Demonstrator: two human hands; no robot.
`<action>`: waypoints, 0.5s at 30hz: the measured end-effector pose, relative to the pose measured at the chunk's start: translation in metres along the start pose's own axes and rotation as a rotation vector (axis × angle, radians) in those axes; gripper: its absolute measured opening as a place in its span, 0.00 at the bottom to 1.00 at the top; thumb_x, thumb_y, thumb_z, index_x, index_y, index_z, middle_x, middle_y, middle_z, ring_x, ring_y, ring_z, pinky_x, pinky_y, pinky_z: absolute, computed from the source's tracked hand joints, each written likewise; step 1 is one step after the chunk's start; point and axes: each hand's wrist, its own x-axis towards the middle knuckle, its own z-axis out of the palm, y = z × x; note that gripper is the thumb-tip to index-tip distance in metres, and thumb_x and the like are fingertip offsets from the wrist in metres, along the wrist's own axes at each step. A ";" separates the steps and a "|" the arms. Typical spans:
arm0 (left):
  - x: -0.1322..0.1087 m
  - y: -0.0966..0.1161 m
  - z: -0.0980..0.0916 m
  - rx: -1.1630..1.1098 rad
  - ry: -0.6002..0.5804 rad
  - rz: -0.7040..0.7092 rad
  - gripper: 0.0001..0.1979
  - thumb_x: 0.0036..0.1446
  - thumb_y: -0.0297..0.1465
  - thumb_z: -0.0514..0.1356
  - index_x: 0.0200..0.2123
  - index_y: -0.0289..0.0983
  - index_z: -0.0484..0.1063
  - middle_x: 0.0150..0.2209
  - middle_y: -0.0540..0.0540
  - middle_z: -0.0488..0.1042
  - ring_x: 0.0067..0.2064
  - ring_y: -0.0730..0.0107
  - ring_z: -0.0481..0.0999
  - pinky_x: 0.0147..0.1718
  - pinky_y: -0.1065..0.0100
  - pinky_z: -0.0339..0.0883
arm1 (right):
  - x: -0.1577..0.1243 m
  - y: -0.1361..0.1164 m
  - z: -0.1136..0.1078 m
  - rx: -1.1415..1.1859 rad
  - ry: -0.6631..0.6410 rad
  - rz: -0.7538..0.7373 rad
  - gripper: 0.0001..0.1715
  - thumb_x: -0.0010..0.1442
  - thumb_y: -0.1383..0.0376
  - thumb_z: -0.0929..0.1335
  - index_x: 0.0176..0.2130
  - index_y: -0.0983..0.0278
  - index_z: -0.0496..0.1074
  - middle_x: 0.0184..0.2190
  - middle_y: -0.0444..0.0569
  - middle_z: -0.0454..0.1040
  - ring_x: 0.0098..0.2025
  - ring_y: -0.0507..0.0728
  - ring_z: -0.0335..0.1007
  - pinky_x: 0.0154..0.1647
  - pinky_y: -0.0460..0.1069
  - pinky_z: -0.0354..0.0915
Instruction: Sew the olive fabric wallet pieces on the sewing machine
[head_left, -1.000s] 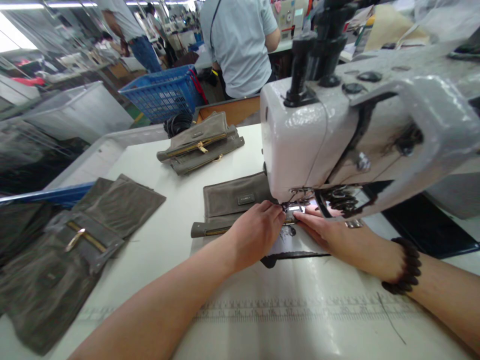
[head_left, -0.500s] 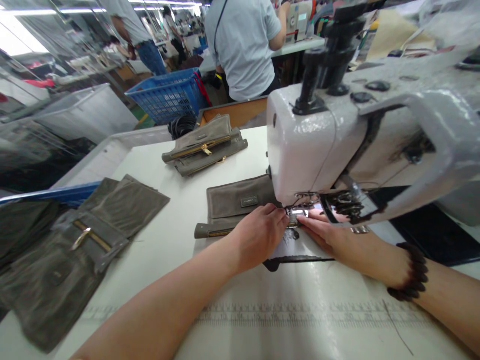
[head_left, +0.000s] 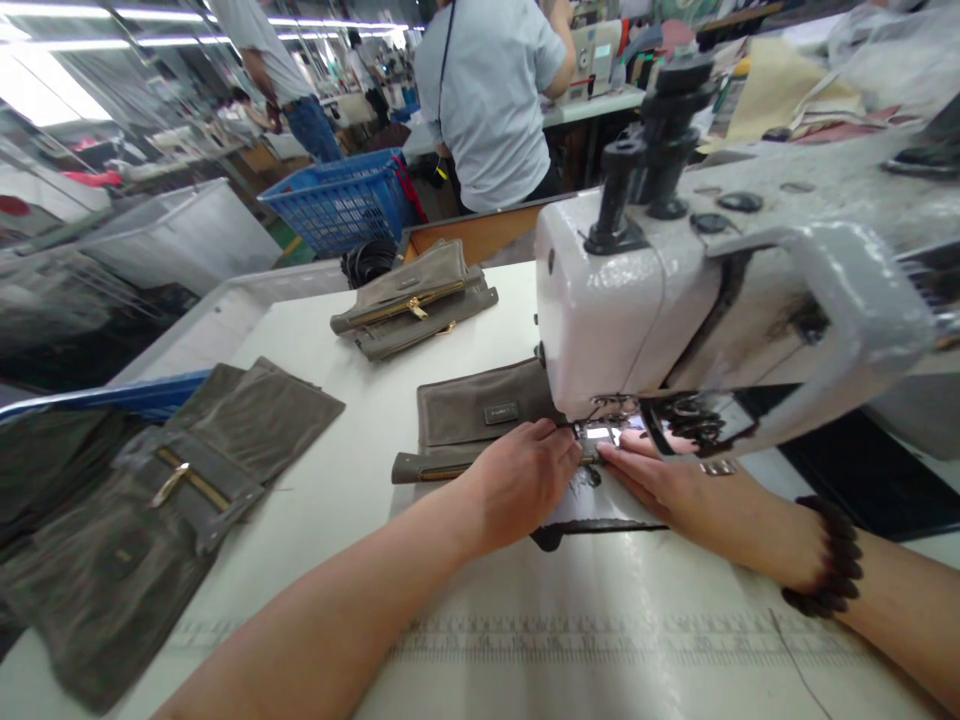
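Observation:
An olive-grey fabric piece (head_left: pixel 454 412) with a small label patch (head_left: pixel 501 412) and a brass zipper (head_left: pixel 442 472) lies under the head of a white sewing machine (head_left: pixel 600 310). My left hand (head_left: pixel 525 482) grips its near edge beside the presser foot (head_left: pixel 598 434), fingers bent and pressed together. On the other side of the foot, my right hand (head_left: pixel 686 495) rests low with fingers stretched out flat; the machine head partly covers them. A dark bead bracelet (head_left: pixel 829 560) circles my right wrist. The needle tip and the stitching spot are too small to make out.
Another zippered olive piece (head_left: pixel 412 305) lies behind on the white table (head_left: pixel 300 560). More olive pieces (head_left: pixel 142 540) hang over a blue bin edge (head_left: pixel 180 392) at left. A printed ruler (head_left: pixel 555 640) runs along the front. Beyond are a blue crate (head_left: pixel 337 205) and a seated person (head_left: pixel 487 100).
The whole view has shifted slightly, with the scene sitting a little lower. Both hands keep nearly the same places by the presser foot; no clear movement of the fabric shows.

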 end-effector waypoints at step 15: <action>0.002 -0.001 0.005 -0.002 0.029 -0.063 0.12 0.60 0.25 0.47 0.44 0.29 0.66 0.45 0.38 0.70 0.48 0.64 0.69 0.46 0.65 0.63 | 0.003 0.001 -0.004 -0.038 0.147 0.022 0.19 0.63 0.68 0.54 0.37 0.65 0.72 0.29 0.51 0.74 0.25 0.54 0.69 0.22 0.48 0.62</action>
